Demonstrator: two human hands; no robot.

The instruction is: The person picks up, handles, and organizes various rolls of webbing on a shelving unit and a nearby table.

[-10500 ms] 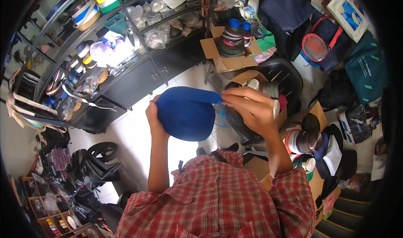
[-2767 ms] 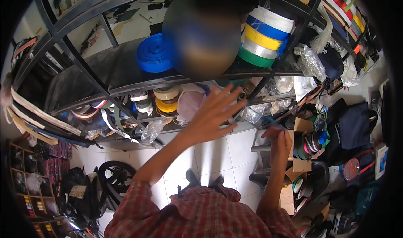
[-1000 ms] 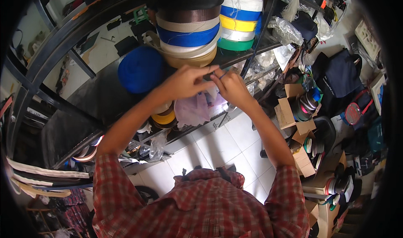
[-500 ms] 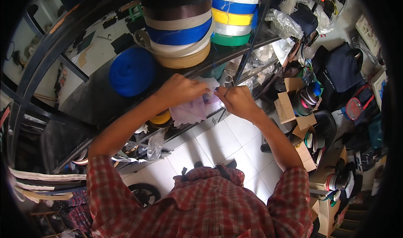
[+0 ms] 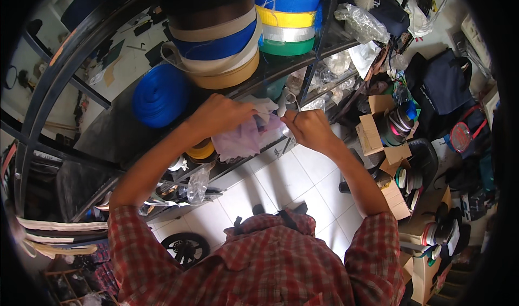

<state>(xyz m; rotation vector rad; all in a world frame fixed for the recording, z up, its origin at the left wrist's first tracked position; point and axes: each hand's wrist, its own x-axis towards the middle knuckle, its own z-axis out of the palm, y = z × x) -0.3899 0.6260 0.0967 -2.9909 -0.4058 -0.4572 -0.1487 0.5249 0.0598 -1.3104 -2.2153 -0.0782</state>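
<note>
A thin, translucent pinkish-white plastic bag (image 5: 237, 139) hangs in front of me at the shelf's edge. My left hand (image 5: 224, 114) is closed on its upper part, fingertips pinching the pale plastic. Close to the bag's right side, my right hand (image 5: 311, 129) is closed too, thumb and forefinger pinched at its edge. A thin pale strip stretches between the two sets of fingertips. What lies inside the bag is mostly hidden. Just beyond my left forearm sits a roll of blue webbing (image 5: 160, 96).
On the black shelf (image 5: 116, 125) stand tall stacks of webbing rolls (image 5: 219, 49), with a green roll (image 5: 286, 45) beside them. Below hang a yellow roll (image 5: 200, 151) and clear plastic (image 5: 200, 184). Open cardboard boxes (image 5: 373, 136) and a black bag (image 5: 446, 84) crowd the right.
My hands have drawn a little apart at the bag's top, the left one shifting left with the bag. The whole view has also shifted slightly.
</note>
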